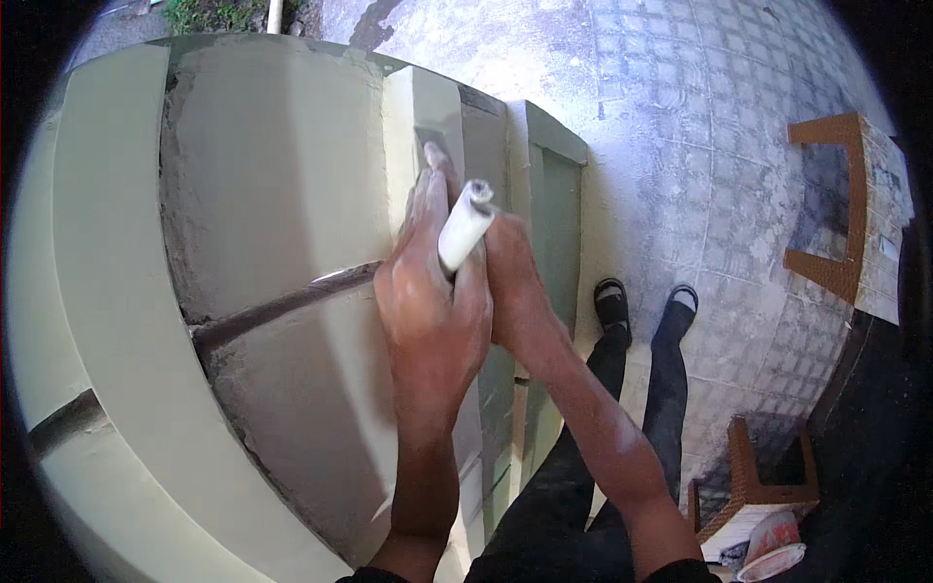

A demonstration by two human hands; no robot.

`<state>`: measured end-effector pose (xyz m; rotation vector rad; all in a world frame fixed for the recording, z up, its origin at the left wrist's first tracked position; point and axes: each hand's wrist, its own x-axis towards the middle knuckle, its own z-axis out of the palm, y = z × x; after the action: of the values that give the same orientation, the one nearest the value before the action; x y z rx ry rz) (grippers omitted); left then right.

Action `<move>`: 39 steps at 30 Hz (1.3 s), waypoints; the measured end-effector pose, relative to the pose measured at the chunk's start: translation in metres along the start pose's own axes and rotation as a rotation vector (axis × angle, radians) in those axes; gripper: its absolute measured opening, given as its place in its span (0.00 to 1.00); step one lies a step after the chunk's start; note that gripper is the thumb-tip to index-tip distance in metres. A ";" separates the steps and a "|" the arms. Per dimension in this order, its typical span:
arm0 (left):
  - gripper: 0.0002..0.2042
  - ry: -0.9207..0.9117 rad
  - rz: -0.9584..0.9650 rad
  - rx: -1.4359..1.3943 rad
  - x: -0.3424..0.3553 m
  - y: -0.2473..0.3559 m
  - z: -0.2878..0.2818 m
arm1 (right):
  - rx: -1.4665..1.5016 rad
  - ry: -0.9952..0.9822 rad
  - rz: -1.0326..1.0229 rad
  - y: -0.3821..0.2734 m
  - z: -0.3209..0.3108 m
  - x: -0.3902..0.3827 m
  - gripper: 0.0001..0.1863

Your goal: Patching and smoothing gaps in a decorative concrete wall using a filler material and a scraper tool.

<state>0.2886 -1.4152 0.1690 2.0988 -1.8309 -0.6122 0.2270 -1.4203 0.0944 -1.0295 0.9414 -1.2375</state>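
Note:
My left hand point(428, 291) is closed around a white cylinder point(466, 225), perhaps a handle, with its fingers stretched along toward a grey flat blade point(431, 133) on the raised pale green strip point(400, 107) of the wall. My right hand point(510, 282) is closed just to the right, against the left one and the cylinder; its fingertips are mostly hidden. Whether blade and cylinder are one tool I cannot tell. The wall point(272, 165) has wide pale panels, raised bands and dark, rough grooves between them.
My sandalled feet stand on grey patterned paving point(709, 194) right of the wall. Along the right lie two brown-edged stands point(850, 204) point(743, 466), a dark strip and a stained container point(773, 554). Greenery and a pale pipe show beyond the wall's top.

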 end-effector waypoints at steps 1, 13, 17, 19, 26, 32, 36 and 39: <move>0.25 0.011 -0.022 0.017 -0.006 0.000 -0.002 | 0.000 -0.001 0.000 0.000 0.002 -0.003 0.29; 0.24 0.022 0.029 0.058 0.036 0.015 -0.002 | -0.128 0.330 -0.436 0.028 0.007 0.046 0.24; 0.25 0.145 0.220 0.154 -0.008 -0.014 0.004 | 0.049 0.093 -0.057 0.024 0.018 0.002 0.30; 0.25 0.080 0.180 0.137 -0.025 -0.014 0.007 | -0.007 0.096 -0.050 0.024 0.017 -0.020 0.31; 0.25 0.008 -0.044 0.051 -0.035 -0.004 -0.009 | 0.064 0.054 -0.015 0.009 0.021 -0.030 0.29; 0.25 -0.041 -0.092 0.040 -0.008 0.000 -0.011 | -0.091 0.047 -0.137 0.003 0.005 0.000 0.29; 0.25 -0.011 -0.188 -0.114 -0.010 0.004 -0.003 | -0.078 -0.058 -0.031 0.008 0.000 0.000 0.36; 0.25 0.015 -0.139 -0.045 -0.029 0.004 -0.005 | -0.129 0.005 -0.101 0.000 0.006 -0.022 0.38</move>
<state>0.2842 -1.3878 0.1786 2.2078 -1.6583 -0.6627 0.2303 -1.3981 0.0965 -1.1888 0.9930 -1.2761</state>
